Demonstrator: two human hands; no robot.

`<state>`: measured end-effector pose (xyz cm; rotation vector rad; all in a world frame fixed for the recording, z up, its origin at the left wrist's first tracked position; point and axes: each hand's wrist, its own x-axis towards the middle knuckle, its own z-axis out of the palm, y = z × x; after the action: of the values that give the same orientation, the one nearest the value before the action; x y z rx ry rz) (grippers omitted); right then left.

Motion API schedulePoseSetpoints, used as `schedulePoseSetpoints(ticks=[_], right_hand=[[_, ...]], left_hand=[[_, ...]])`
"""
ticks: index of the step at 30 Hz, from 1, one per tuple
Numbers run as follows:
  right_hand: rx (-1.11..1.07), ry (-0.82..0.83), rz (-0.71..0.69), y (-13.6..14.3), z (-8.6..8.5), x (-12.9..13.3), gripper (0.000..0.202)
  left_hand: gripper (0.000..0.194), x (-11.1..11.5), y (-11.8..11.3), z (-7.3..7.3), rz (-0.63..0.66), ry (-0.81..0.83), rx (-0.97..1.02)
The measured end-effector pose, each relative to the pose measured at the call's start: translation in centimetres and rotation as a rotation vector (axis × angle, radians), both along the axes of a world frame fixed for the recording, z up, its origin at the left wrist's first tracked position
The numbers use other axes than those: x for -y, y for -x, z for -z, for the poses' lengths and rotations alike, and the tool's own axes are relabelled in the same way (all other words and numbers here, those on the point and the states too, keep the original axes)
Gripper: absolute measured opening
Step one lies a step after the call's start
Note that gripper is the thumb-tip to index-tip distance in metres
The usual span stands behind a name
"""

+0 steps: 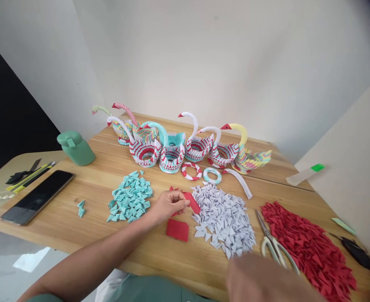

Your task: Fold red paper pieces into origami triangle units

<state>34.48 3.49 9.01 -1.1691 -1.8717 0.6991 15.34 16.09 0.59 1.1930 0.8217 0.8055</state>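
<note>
My left hand [171,204] pinches a narrow red paper strip [193,203] between thumb and fingers, over the middle of the table. Just below it lies a flat red paper rectangle [177,230]. Some red folded pieces are partly hidden behind that hand. To its right spreads a heap of pale grey-white folded paper triangles [224,218], and to its left a heap of turquoise ones [131,197]. My right hand [254,277] is low at the front edge, smeared by motion, so its fingers cannot be made out. Scissors [274,243] lie beside it, near a large heap of red triangles [307,247].
Several paper swans [145,153] stand in rows at the back, with a red-white ring [191,171], a turquoise-white ring [212,175] and a loose white neck [239,181] before them. At left are a phone [37,197] and a green container [76,149]; a black-handled tool [359,253] lies far right.
</note>
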Motion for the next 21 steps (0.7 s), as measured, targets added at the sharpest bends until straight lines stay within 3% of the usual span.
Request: schedulePoseSetpoints(ticks=[4,7,12,21], right_hand=[[0.006,0.012,0.290,1.3,2.0,-6.4,0.024],[-0.034,0.082,0.273,2.0,4.6,-9.3,0.019],[-0.073,0.221,0.186,2.4,6.9,-9.4,0.017],[-0.126,0.273,0.158,2.4,6.9,-9.0,0.025]], left_hand=[[0.042,0.1,-0.1,-0.3,-0.002,-0.018,-0.021],[0.042,0.1,0.0,-0.3,0.005,-0.022,-0.025],[0.040,-0.1,0.0,0.1,0.000,-0.029,-0.028],[0.040,0.0,-0.4,0.2,0.019,-0.035,-0.024]])
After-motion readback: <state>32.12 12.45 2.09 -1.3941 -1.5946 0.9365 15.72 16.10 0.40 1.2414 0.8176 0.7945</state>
